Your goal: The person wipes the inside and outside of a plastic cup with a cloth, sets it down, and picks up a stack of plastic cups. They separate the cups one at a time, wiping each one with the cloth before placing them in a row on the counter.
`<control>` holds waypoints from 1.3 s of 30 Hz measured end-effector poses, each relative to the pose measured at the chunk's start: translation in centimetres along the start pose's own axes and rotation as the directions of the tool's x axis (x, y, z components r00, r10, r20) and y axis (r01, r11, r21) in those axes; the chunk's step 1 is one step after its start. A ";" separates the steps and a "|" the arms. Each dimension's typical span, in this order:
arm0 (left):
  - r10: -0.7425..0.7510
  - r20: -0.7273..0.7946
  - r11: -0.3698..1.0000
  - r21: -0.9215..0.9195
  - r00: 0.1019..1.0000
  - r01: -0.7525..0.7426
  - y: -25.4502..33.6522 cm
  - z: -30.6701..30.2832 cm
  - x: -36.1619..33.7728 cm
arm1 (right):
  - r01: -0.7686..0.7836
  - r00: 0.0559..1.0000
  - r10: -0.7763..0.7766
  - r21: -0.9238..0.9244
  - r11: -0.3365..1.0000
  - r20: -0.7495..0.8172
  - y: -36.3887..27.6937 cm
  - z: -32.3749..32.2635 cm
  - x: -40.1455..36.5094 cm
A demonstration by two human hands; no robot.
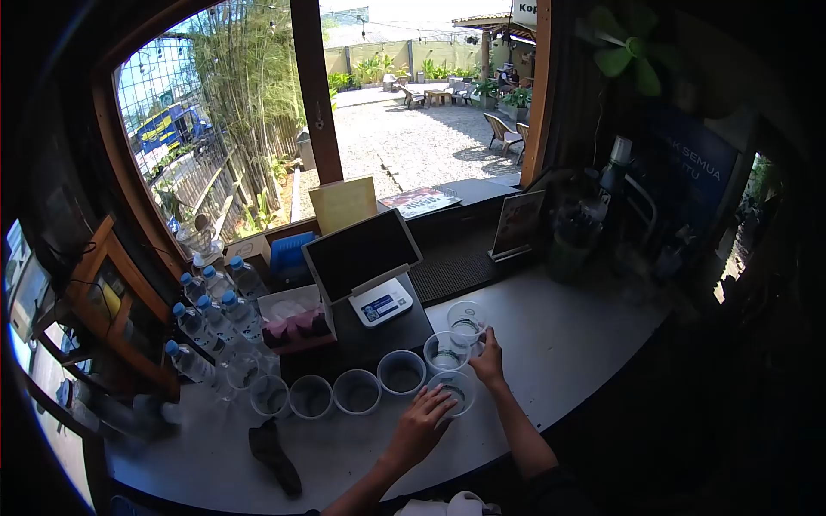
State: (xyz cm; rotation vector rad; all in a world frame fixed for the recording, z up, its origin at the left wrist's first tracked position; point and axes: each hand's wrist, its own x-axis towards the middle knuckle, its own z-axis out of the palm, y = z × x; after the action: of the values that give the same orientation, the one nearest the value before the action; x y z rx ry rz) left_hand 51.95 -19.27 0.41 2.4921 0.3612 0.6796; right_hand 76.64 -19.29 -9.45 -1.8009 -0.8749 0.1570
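Note:
Transparent plastic cups stand in a curved row on the counter. My left hand has its fingers curled against the side of the nearest right-hand cup. At the right end of the row, my right hand grips a cup by its side, thumb and fingers near the rim. Just behind it is another cup, close to my right fingertips. To the left of my hands, more open-topped cups stand side by side, among them one cup and another. Green print shows on the cups by my hands.
A tablet on a stand and a tissue box are behind the row. Several water bottles with blue caps crowd the left. A dark cloth-like item lies on the counter near the front. A sign holder stands at back right.

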 end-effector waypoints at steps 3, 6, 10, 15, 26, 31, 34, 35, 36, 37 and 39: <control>0.026 -0.051 0.999 -0.020 0.998 -0.028 0.7 -1.0 -0.1 | -0.103 0.990 0.103 -0.004 0.995 -0.098 -2.1 -2.2 -1.9; 0.003 -0.144 0.996 -0.083 0.990 -0.015 0.9 -2.6 -0.9 | -0.100 0.916 0.148 0.147 0.984 -0.372 -4.8 -3.9 -4.4; -0.034 -0.268 0.995 -0.103 0.963 0.006 -0.3 -5.9 -3.2 | 0.122 0.814 0.039 0.237 0.964 -0.579 -12.4 -3.9 -8.3; -0.132 -0.428 0.986 -0.147 0.894 0.075 -2.9 -11.0 -8.4 | 0.484 0.775 -0.284 0.243 0.841 -0.564 -20.4 1.0 -14.1; -0.472 -0.706 0.865 -0.253 0.528 0.433 -12.9 -25.5 -25.6 | 0.443 0.581 -0.274 -0.016 0.896 0.766 -32.3 20.1 -23.3; -0.540 -0.754 0.768 -0.259 0.374 0.585 -18.9 -29.9 -33.6 | 0.577 0.581 -0.183 -0.243 0.780 0.793 -30.7 28.8 -27.3; -0.626 -0.714 0.689 -0.319 0.313 0.651 -21.9 -31.5 -37.3 | 0.586 0.477 -0.298 -0.046 0.809 0.827 -31.4 31.9 -28.8; -0.549 -0.778 0.690 -0.213 0.307 0.692 -22.9 -31.6 -38.1 | 0.536 0.451 -0.312 0.026 0.844 0.836 -32.1 32.9 -29.1; -0.461 -0.832 0.677 -0.104 0.310 0.728 -23.9 -31.7 -38.4 | 0.483 0.428 -0.330 0.096 0.870 0.842 -32.8 33.9 -29.3; -0.365 -0.874 0.651 0.006 0.320 0.759 -25.0 -31.7 -38.7 | 0.529 0.422 -0.357 0.093 0.843 0.833 -33.4 34.9 -29.5; -0.323 -0.891 0.576 0.081 0.318 0.814 -27.2 -31.3 -39.6 | 0.621 0.408 -0.412 0.083 0.780 0.815 -34.7 36.7 -29.5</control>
State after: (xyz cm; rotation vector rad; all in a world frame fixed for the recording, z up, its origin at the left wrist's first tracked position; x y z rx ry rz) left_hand -1.06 1.29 -7.24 1.9475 2.0055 1.5024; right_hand 20.33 -4.45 -3.51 -1.5197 -2.1865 0.5083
